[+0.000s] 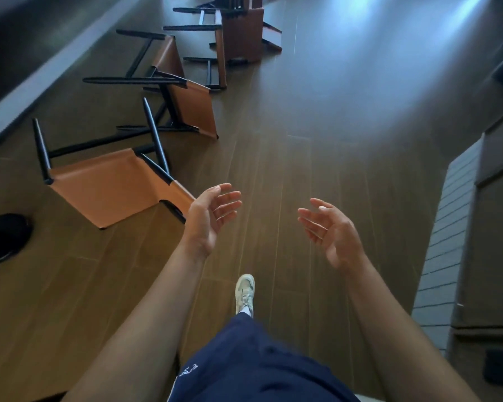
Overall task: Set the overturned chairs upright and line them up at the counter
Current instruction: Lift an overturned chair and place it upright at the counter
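Both the left hand [208, 217] and right hand [330, 232] hang empty, fingers loosely apart, so righting the nearest overturned chair [111, 188] seems not yet begun; next probably comes gripping its frame.

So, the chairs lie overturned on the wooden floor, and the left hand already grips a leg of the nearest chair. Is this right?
Not quite. In the head view the left hand is open, its fingers relaxed and holding nothing; it grips no leg of the nearest chair. The chairs do lie overturned on the wooden floor.
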A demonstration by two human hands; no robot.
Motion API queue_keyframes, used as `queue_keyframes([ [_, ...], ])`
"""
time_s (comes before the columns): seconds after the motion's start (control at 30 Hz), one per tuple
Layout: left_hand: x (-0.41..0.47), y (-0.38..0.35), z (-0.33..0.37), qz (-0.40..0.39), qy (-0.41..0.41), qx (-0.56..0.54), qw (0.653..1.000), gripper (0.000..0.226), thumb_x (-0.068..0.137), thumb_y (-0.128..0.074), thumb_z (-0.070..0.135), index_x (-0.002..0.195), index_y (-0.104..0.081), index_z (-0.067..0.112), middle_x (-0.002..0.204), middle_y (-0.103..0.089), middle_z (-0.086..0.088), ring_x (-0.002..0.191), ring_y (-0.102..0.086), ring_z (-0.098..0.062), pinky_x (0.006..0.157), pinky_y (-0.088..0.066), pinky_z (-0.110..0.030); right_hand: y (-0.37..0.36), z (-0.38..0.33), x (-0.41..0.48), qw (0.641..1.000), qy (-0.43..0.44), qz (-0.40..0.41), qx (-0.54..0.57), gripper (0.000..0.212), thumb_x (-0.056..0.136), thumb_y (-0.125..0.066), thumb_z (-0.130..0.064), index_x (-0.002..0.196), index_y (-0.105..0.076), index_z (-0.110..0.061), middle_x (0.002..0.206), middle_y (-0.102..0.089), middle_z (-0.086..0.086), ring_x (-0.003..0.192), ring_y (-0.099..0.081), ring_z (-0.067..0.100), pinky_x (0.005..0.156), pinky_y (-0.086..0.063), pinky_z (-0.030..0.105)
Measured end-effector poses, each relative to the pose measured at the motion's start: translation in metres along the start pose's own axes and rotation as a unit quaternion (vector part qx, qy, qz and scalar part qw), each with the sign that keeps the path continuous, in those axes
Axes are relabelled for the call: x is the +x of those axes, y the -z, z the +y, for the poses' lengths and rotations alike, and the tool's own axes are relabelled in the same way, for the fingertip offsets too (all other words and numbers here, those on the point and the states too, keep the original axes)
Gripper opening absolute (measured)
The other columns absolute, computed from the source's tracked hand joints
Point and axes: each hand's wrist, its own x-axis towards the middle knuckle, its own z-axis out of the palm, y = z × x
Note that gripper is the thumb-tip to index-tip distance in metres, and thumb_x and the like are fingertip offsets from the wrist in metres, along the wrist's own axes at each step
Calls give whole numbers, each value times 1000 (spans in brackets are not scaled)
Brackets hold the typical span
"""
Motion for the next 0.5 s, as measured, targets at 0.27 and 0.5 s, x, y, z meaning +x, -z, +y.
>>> queue_keyframes([
  [0.27, 126, -15, 40, 11, 4, 2, 1000, 27, 98, -46, 26, 108, -66, 12, 102, -73, -8, 91, -69, -21, 86, -50, -37, -50, -49, 112, 998, -2, -11, -60, 25, 100, -47, -18, 116, -66, -18, 105, -75, 10, 102, -69, 25, 85, -48, 35],
  [0.5, 205, -10, 76, 38, 3, -7, 999, 25, 98, -46, 25, 107, -66, 12, 101, -73, -9, 91, -69, -21, 90, -49, -40, -97, -73, 199, 993, 7, -46, -104, 22, 98, -51, -17, 110, -68, -21, 99, -76, 6, 94, -72, 19, 84, -51, 33],
])
